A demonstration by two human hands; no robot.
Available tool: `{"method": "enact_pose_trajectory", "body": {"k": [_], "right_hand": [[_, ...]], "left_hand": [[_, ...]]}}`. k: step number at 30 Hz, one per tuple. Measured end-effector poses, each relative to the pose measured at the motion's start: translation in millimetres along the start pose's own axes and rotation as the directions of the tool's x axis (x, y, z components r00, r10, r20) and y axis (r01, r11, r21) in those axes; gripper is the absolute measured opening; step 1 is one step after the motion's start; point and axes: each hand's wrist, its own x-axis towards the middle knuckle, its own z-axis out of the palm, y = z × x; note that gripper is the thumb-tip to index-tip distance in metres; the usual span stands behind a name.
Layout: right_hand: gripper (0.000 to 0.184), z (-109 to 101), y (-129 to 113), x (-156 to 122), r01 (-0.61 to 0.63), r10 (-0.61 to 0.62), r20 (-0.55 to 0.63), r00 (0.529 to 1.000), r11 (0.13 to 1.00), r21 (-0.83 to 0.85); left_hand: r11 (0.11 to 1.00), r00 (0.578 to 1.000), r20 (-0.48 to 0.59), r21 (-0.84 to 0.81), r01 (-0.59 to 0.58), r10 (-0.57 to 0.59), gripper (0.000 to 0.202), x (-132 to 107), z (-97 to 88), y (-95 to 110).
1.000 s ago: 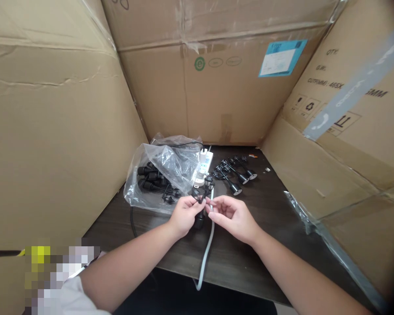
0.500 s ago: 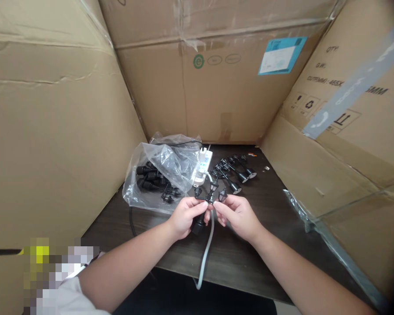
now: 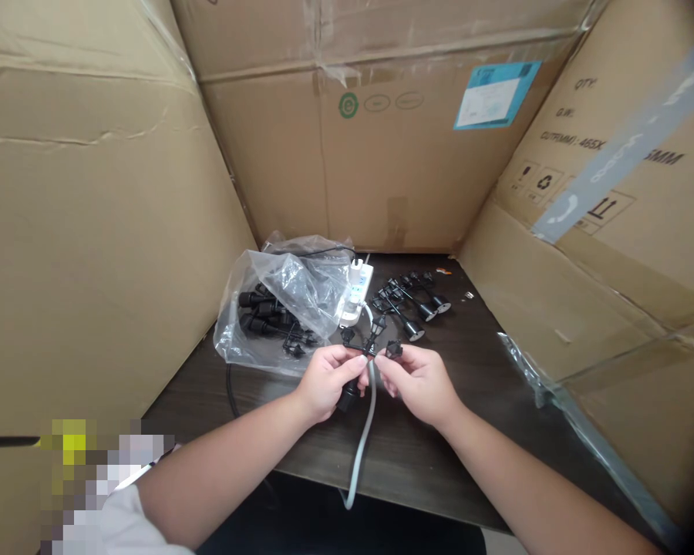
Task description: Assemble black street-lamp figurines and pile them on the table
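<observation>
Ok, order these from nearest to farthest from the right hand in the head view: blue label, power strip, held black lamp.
1. Held black lamp: at the right hand, toward its left.
2. Power strip: beyond, also leftward.
3. Blue label: high on the back carton.

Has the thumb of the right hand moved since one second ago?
Yes. Judged against the white power strip, the right thumb is now farther forward, away from the body, and slightly to the right.

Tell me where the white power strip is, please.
In the head view, the white power strip lies between the plastic bag at left and black lamps at right.
</observation>
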Motion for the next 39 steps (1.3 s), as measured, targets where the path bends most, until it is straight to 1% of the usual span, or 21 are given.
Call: {"method": "enact_pose_trajectory", "body": {"k": [2, 4, 6, 7, 8, 9, 10, 11, 12, 13, 14, 15, 16, 18, 20, 22, 24, 27, 29, 35, 39], "right_hand": [[0.034, 1, 1, 2, -0.174, 0.161, 0.074, 0.984, 0.951, 0.254], [0.037, 2, 2, 4, -0.269, 0.228, 0.148, 0.962, 0.873, 0.406], [0.037, 2, 1, 4, -0.299, 0.245, 0.18, 0.953, 0.857, 0.42], [0.037, 1, 0, 3, -0.278, 0.233, 0.163, 0.959, 0.887, 0.37], [0.037, 1, -1, 2, -0.222, 0.194, 0.125, 0.973, 0.934, 0.28], [0.035, 0, -3, 1, -0.127, 0.117, 0.07, 0.991, 0.979, 0.157], [0.033, 0, -4, 0, -0.006, 0.006, 0.018, 1.0, 1.0, 0.014], [0.031, -1, -5, -1, 0.12, -0.123, -0.014, 0.992, 0.985, -0.125], [0.029, -2, -6, -2, 0.226, -0.238, -0.021, 0.971, 0.945, -0.237], [0.029, -2, -7, -3, 0.296, -0.317, -0.019, 0.948, 0.904, -0.309], [0.029, -2, -8, -3, 0.32, -0.343, -0.01, 0.939, 0.886, -0.335], [0.03, -2, -8, -3, 0.294, -0.314, -0.009, 0.95, 0.9, -0.32], [0.029, -2, -7, -3, 0.227, -0.238, -0.01, 0.971, 0.936, -0.269], [0.03, 0, -5, -1, 0.024, -0.024, -0.006, 1.0, 0.997, -0.071], [0.034, 2, -2, 1, -0.162, 0.157, 0.043, 0.987, 0.97, 0.18], [0.038, 4, 1, 2, -0.259, 0.237, 0.104, 0.966, 0.899, 0.353], [0.038, 5, 3, 3, -0.259, 0.236, 0.108, 0.966, 0.888, 0.38], [0.035, 5, 2, 1, -0.166, 0.166, 0.017, 0.986, 0.959, 0.23], [0.034, 4, 0, 0, -0.128, 0.13, -0.007, 0.991, 0.98, 0.15], [0.036, 1, -5, -1, -0.182, 0.178, 0.043, 0.983, 0.975, 0.128], [0.036, 2, -8, -3, -0.212, 0.208, 0.045, 0.977, 0.969, 0.129]], "left_hand": [[0.999, 0.999, 0.007, 0.019, -0.044, 0.044, 0.031, 0, 0.4, 0], [0.998, 0.998, 0.008, 0.013, -0.058, 0.058, 0.03, 0, 1.7, 0], [0.999, 0.999, 0.001, -0.009, -0.04, 0.04, 0.03, -1, 3.3, 1], [0.999, 1.0, -0.005, -0.021, -0.027, 0.027, 0.031, -1, 4.0, 1], [0.999, 1.0, -0.012, -0.033, -0.012, 0.012, 0.031, -1, 4.6, 2], [0.999, 1.0, -0.017, -0.045, 0.001, -0.002, 0.032, -1, 5.0, 2], [0.998, 1.0, -0.018, -0.057, 0.013, -0.014, 0.032, -1, 5.3, 2], [0.997, 1.0, -0.016, -0.072, 0.021, -0.023, 0.031, 0, 5.3, 1], [0.996, 0.999, -0.012, -0.087, 0.029, -0.03, 0.03, 0, 5.3, 1], [0.994, 0.999, -0.007, -0.101, 0.035, -0.036, 0.029, 0, 5.2, 0], [0.993, 0.999, -0.002, -0.113, 0.038, -0.039, 0.029, 0, 5.1, 0], [0.992, 0.999, 0.0, -0.121, 0.039, -0.04, 0.028, 0, 5.0, -1], [0.992, 0.999, 0.003, -0.123, 0.039, -0.039, 0.028, 0, 5.0, -1], [0.993, 1.0, 0.005, -0.118, 0.03, -0.029, 0.027, -1, 5.2, -1], [0.994, 1.0, 0.013, -0.112, 0.017, -0.015, 0.027, -2, 5.4, 0], [0.994, 1.0, 0.017, -0.111, 0.012, -0.01, 0.027, -2, 5.4, 1], [0.994, 1.0, 0.019, -0.109, 0.017, -0.016, 0.028, -1, 5.1, 2], [0.996, 0.999, 0.028, -0.086, 0.031, -0.029, 0.031, -1, 4.2, 3], [0.998, 0.999, 0.037, -0.054, 0.025, -0.023, 0.031, 0, 3.8, 3], [0.996, 0.999, 0.045, 0.079, -0.028, 0.024, 0.031, -1, 1.3, 2], [0.986, 0.996, 0.073, 0.154, -0.063, 0.052, 0.032, -2, -3.5, -2]]}}
